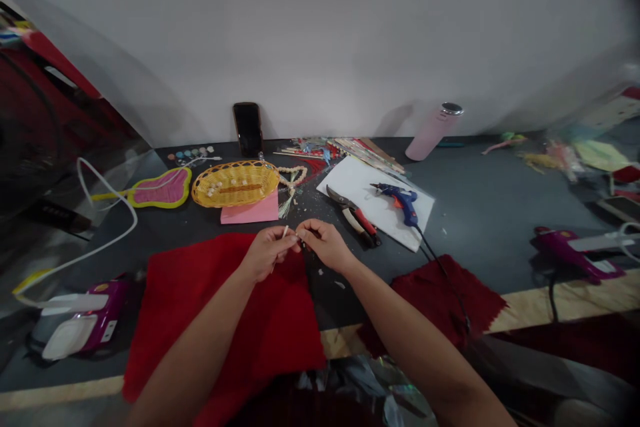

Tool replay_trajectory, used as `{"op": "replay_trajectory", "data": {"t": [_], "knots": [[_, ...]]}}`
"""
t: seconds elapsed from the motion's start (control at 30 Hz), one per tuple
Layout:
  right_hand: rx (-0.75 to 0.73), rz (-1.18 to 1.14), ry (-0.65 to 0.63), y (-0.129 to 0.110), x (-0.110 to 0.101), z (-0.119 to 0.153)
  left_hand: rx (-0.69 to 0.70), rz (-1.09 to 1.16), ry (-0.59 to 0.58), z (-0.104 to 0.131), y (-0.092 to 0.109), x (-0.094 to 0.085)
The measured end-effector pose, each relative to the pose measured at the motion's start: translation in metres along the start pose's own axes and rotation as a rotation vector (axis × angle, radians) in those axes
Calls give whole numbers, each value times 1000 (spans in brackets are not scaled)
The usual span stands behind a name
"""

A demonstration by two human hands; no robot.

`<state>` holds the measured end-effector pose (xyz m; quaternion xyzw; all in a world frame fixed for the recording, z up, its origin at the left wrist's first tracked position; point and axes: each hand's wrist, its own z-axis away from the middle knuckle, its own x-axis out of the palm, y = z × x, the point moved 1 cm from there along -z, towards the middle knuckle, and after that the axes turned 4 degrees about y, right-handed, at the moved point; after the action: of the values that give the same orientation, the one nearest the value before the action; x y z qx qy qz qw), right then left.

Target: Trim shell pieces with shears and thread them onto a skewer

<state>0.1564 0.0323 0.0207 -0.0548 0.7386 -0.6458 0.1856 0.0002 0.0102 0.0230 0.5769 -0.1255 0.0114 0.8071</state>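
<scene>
My left hand (271,252) is closed around a thin white stick (285,231), above the upper right part of a red cloth (230,307). My right hand (323,243) meets it at the fingertips, pinched on something too small to make out. Just beyond the hands lie a pink pad (250,211) and a yellow wicker basket (235,185) holding small pale pieces and a brown stick. A beaded string with a tassel (287,193) rests beside the basket. Red-handled pruning shears (354,215) lie to the right of my right hand.
A blue glue gun (400,200) lies on a white board (345,177), its cord running over a dark red cloth (450,293). Behind are a phone (248,129), loose sticks (370,155) and a pink bottle (433,133). Purple devices (103,313) sit at both sides.
</scene>
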Motion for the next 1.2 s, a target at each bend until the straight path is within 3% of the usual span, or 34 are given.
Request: {"op": "replay_trajectory", "data": {"t": [0.57, 1.2], "knots": [[-89, 142, 9, 0, 1, 0, -16, -124, 95, -2, 0, 3], [-78, 162, 109, 5, -5, -3, 21, -37, 13, -3, -4, 4]]}}
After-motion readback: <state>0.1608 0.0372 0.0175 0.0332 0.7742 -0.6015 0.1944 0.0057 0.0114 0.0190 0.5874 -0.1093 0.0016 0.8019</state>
